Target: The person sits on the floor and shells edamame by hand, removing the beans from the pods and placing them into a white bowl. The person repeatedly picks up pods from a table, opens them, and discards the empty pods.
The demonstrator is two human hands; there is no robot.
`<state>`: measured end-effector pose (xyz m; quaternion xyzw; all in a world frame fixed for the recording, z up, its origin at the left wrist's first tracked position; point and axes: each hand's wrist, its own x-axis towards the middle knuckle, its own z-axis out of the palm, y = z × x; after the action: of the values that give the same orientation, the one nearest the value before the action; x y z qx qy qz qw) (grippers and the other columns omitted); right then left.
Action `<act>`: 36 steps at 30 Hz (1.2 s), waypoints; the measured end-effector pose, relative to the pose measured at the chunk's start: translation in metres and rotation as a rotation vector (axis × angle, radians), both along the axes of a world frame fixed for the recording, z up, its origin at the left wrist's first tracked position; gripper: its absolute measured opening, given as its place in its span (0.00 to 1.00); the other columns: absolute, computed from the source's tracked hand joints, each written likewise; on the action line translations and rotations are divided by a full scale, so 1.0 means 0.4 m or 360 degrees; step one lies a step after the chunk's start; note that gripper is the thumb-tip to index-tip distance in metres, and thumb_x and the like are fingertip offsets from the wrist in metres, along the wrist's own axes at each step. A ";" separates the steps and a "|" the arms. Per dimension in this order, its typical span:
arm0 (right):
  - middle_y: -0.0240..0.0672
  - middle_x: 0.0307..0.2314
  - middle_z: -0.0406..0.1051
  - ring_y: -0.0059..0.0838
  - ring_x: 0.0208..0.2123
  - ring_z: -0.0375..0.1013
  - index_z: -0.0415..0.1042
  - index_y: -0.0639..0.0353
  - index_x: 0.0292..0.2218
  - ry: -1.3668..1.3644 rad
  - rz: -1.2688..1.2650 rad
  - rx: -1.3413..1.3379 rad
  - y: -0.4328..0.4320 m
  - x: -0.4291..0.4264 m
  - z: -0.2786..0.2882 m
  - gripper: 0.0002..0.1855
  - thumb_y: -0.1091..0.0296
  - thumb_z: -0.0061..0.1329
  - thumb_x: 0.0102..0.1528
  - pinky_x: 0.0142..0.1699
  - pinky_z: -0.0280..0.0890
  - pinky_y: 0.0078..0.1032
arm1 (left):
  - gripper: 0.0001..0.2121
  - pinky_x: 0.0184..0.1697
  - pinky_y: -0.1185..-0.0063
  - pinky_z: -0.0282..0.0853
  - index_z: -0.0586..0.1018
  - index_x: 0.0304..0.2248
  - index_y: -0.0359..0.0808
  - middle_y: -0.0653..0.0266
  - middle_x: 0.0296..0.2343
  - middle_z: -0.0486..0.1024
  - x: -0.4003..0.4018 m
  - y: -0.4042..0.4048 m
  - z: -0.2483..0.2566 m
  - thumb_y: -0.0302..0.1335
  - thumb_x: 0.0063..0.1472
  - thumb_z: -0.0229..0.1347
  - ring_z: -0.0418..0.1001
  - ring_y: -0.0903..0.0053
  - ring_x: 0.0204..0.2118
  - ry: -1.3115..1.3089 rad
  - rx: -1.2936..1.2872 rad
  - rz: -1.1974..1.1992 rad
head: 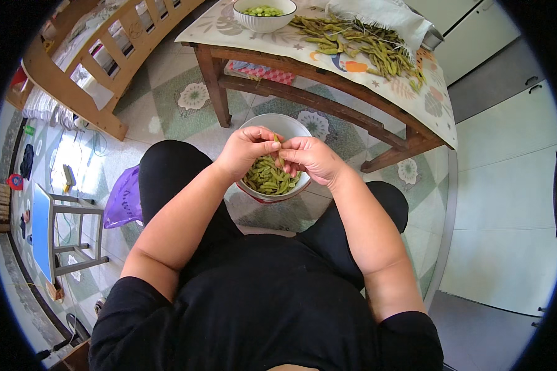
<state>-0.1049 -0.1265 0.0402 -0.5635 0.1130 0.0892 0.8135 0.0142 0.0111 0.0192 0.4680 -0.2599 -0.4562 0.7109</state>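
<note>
Between my left hand (255,150) and my right hand (308,157) is a green bean pod (280,155), pinched by the fingers of both. The hands almost touch each other above a white bucket (301,124) that stands on the floor between my knees. Inside the bucket lies a heap of green pods (269,178), partly hidden by my hands. On the table beyond, a white ribbed bowl (264,22) holds shelled green beans (262,11). To its right a pile of unshelled pods (376,44) spreads over the printed tablecloth.
The wooden table (306,99) stands just ahead, with a white cloth (376,14) over part of the pods. At left are a purple plastic bag (124,199), a blue-topped stool (42,232) and a wooden bed frame (69,86). Pale cabinets (506,195) line the right side.
</note>
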 end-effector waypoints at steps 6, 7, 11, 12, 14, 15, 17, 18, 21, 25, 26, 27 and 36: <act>0.30 0.20 0.69 0.14 0.19 0.65 0.69 0.63 0.27 0.0024 -0.0025 -0.0227 0.007 -0.004 0.008 0.08 0.67 0.46 0.49 0.23 0.59 0.11 | 0.03 0.34 0.83 0.63 0.72 0.20 0.32 0.65 0.23 0.70 -0.017 -0.002 -0.009 0.21 0.47 0.55 0.68 0.81 0.28 -0.0082 0.0026 0.0119; 0.30 0.19 0.69 0.14 0.19 0.65 0.69 0.63 0.27 0.0036 -0.0031 -0.0240 0.008 -0.005 0.006 0.09 0.66 0.46 0.49 0.23 0.59 0.11 | 0.04 0.33 0.83 0.63 0.72 0.20 0.32 0.65 0.23 0.70 -0.020 -0.003 -0.008 0.21 0.48 0.55 0.68 0.81 0.27 -0.0084 0.0035 0.0124; 0.33 0.19 0.69 0.15 0.18 0.65 0.69 0.64 0.28 0.0056 -0.0033 -0.0207 0.012 -0.004 0.009 0.11 0.64 0.46 0.49 0.24 0.60 0.12 | 0.05 0.30 0.84 0.63 0.71 0.19 0.32 0.67 0.22 0.69 -0.022 -0.003 -0.001 0.21 0.48 0.54 0.67 0.82 0.24 -0.0038 0.0010 0.0106; 0.33 0.19 0.69 0.15 0.18 0.65 0.69 0.64 0.29 0.0076 -0.0041 -0.0174 0.014 -0.004 0.010 0.11 0.64 0.46 0.49 0.24 0.60 0.12 | 0.05 0.29 0.84 0.63 0.71 0.18 0.32 0.67 0.21 0.68 -0.023 -0.002 0.000 0.21 0.49 0.54 0.67 0.83 0.24 -0.0011 -0.0011 0.0089; 0.33 0.19 0.69 0.16 0.17 0.65 0.69 0.64 0.29 0.0112 -0.0040 -0.0071 0.017 -0.002 0.010 0.12 0.63 0.45 0.50 0.23 0.60 0.12 | 0.06 0.28 0.84 0.63 0.70 0.18 0.32 0.69 0.20 0.67 -0.026 -0.002 0.002 0.21 0.49 0.54 0.67 0.83 0.23 -0.0115 -0.0034 0.0136; 0.33 0.19 0.68 0.16 0.17 0.65 0.69 0.64 0.28 0.0130 -0.0033 -0.0002 0.016 -0.001 0.009 0.12 0.62 0.45 0.50 0.22 0.60 0.12 | 0.06 0.27 0.85 0.63 0.70 0.18 0.32 0.69 0.19 0.66 -0.029 -0.003 0.002 0.21 0.50 0.53 0.66 0.83 0.22 -0.0166 -0.0045 0.0159; 0.33 0.19 0.68 0.17 0.16 0.65 0.68 0.64 0.28 0.0148 -0.0013 0.0123 0.013 0.000 0.008 0.13 0.62 0.44 0.51 0.22 0.60 0.13 | 0.06 0.25 0.84 0.63 0.70 0.19 0.32 0.69 0.20 0.65 -0.030 -0.003 0.006 0.21 0.50 0.52 0.65 0.83 0.21 -0.0255 -0.0091 0.0167; 0.33 0.19 0.68 0.17 0.16 0.65 0.68 0.65 0.28 0.0147 0.0003 0.0179 0.011 0.002 0.008 0.13 0.62 0.43 0.51 0.22 0.60 0.13 | 0.06 0.25 0.84 0.63 0.70 0.19 0.32 0.69 0.20 0.65 -0.030 -0.004 0.004 0.21 0.51 0.52 0.64 0.83 0.21 -0.0300 -0.0114 0.0173; 0.33 0.18 0.67 0.17 0.16 0.64 0.68 0.66 0.29 0.0116 0.0005 0.0322 0.010 0.008 0.004 0.13 0.63 0.43 0.51 0.21 0.60 0.13 | 0.05 0.24 0.84 0.63 0.69 0.20 0.31 0.67 0.20 0.65 -0.023 -0.009 -0.011 0.22 0.52 0.50 0.64 0.82 0.20 0.0058 -0.0216 0.0038; 0.31 0.17 0.67 0.18 0.15 0.62 0.68 0.64 0.27 0.0057 -0.0089 0.0335 0.013 0.024 -0.010 0.10 0.65 0.43 0.51 0.22 0.60 0.13 | 0.05 0.27 0.80 0.65 0.70 0.25 0.32 0.66 0.21 0.66 -0.020 -0.016 -0.032 0.26 0.54 0.48 0.64 0.79 0.20 0.0660 -0.0297 -0.0103; 0.31 0.17 0.67 0.18 0.15 0.62 0.68 0.63 0.26 0.0044 -0.0128 0.0262 0.011 0.030 -0.020 0.10 0.65 0.43 0.51 0.22 0.60 0.13 | 0.06 0.30 0.79 0.64 0.71 0.28 0.33 0.65 0.23 0.69 -0.022 -0.018 -0.036 0.27 0.55 0.47 0.67 0.78 0.23 0.0724 -0.0261 -0.0079; 0.30 0.17 0.66 0.18 0.15 0.62 0.68 0.62 0.26 0.0028 -0.0169 0.0189 0.010 0.037 -0.025 0.10 0.65 0.43 0.51 0.22 0.60 0.13 | 0.06 0.31 0.80 0.64 0.71 0.28 0.33 0.65 0.24 0.69 -0.024 -0.024 -0.037 0.27 0.55 0.47 0.67 0.78 0.24 0.0768 -0.0236 -0.0004; 0.27 0.20 0.67 0.12 0.20 0.62 0.68 0.60 0.27 -0.0121 -0.0461 -0.0656 0.014 0.060 -0.041 0.08 0.65 0.49 0.48 0.22 0.54 0.09 | 0.08 0.32 0.86 0.61 0.72 0.32 0.33 0.70 0.25 0.70 -0.012 -0.050 -0.056 0.28 0.56 0.47 0.66 0.86 0.27 0.0697 0.0003 0.0320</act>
<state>-0.0807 -0.1210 0.0238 -0.6982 0.1778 -0.0745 0.6894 0.0096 -0.0088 -0.0033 0.3822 -0.0512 -0.4739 0.7917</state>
